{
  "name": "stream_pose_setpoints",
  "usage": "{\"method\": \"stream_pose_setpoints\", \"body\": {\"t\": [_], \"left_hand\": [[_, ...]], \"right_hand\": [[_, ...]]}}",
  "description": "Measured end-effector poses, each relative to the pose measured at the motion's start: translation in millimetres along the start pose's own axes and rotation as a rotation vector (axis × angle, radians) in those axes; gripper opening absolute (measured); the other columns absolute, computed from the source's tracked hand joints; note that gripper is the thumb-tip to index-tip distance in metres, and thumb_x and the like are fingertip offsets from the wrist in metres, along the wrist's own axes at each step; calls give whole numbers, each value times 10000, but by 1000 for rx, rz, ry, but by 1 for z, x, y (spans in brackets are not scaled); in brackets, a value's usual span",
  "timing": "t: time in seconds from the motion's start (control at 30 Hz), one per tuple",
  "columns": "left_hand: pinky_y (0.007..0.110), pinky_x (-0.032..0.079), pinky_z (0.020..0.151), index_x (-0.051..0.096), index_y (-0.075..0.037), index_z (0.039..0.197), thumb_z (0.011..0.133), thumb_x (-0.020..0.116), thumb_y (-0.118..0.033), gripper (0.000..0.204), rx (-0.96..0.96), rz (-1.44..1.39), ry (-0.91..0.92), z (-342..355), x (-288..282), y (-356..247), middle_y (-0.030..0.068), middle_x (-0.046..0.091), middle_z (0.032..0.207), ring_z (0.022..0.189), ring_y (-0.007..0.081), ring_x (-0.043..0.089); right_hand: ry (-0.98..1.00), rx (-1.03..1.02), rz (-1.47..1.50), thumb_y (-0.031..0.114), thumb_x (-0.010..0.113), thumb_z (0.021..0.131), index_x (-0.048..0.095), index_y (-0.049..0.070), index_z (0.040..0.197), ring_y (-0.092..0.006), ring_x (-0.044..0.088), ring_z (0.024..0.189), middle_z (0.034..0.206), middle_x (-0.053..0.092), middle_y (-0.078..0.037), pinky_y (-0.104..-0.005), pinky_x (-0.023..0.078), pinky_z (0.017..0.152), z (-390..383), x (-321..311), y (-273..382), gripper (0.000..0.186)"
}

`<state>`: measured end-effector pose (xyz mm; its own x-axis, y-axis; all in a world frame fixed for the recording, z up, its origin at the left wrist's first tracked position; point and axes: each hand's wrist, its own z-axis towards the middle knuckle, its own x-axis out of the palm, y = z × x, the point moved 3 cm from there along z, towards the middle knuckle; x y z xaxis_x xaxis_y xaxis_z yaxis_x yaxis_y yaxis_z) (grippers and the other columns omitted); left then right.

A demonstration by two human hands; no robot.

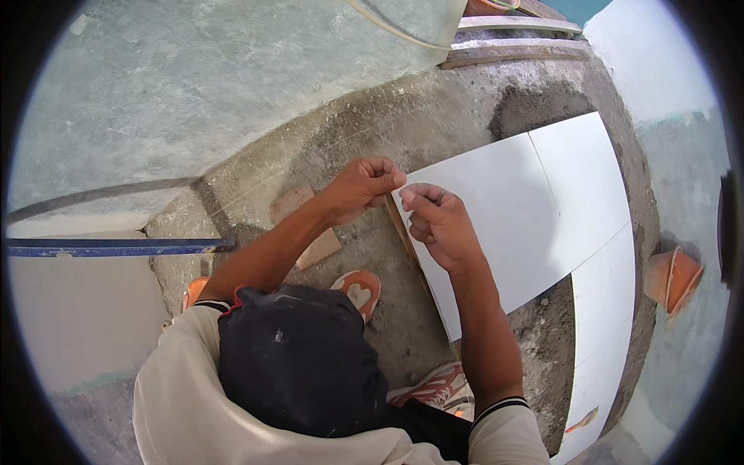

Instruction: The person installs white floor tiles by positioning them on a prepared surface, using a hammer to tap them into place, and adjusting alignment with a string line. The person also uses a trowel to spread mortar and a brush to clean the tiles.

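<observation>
My left hand (pixel 370 186) is raised in front of me, its thumb and forefinger pressed together in a pinch. Close to its right, my right hand (pixel 439 225) is closed too, thumb against the bent forefinger. A small gap separates the two hands. Whatever they hold, if anything, is too fine to make out. Below and to the right of them lies a large white tile (pixel 484 217), its left corner near my fingertips. The right hand covers part of this tile's left side.
More white tiles (pixel 608 310) run along the right, with a small orange-and-white object (pixel 581 419) on one. Wet mortar (pixel 535 107) lies beyond. An orange bucket (pixel 674 279) rests by the right wall. A blue bar (pixel 116 247) juts from the left; planks (pixel 515 51) lie at the far end.
</observation>
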<state>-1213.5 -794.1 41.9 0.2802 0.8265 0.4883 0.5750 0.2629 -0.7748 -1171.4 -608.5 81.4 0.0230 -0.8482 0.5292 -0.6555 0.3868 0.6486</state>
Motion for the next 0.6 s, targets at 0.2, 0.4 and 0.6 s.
{"method": "stream_pose_setpoints", "body": {"t": [0.2, 0.4, 0.6], "left_hand": [[215, 279, 532, 691, -132, 975, 998, 738, -247, 126, 77, -103, -34, -4, 25, 18, -86, 572, 787, 608, 25, 407], [212, 360, 586, 746, -88, 993, 976, 762, -213, 127, 201, 169, -142, -10, 34, 4, -58, 624, 789, 675, 27, 484], [229, 497, 762, 753, -29, 1019, 980, 745, -177, 153, 280, 483, -201, -12, 35, -7, 14, 737, 903, 865, 54, 640]], "right_hand": [[-40, -209, 230, 132, 744, 973, 706, -11, 1161, -15, 371, 522, 843, 626, 17, -225, 268, 452, -7, -6, -1, 239], [-231, -635, -521, 120, 745, 963, 762, 14, 1196, -94, 628, 770, 924, 723, -41, -245, 487, 694, -11, -8, 10, 256], [-281, -603, -627, 109, 747, 944, 772, 72, 1210, -145, 722, 920, 951, 775, -96, -299, 538, 845, -10, -7, 4, 270]]}}
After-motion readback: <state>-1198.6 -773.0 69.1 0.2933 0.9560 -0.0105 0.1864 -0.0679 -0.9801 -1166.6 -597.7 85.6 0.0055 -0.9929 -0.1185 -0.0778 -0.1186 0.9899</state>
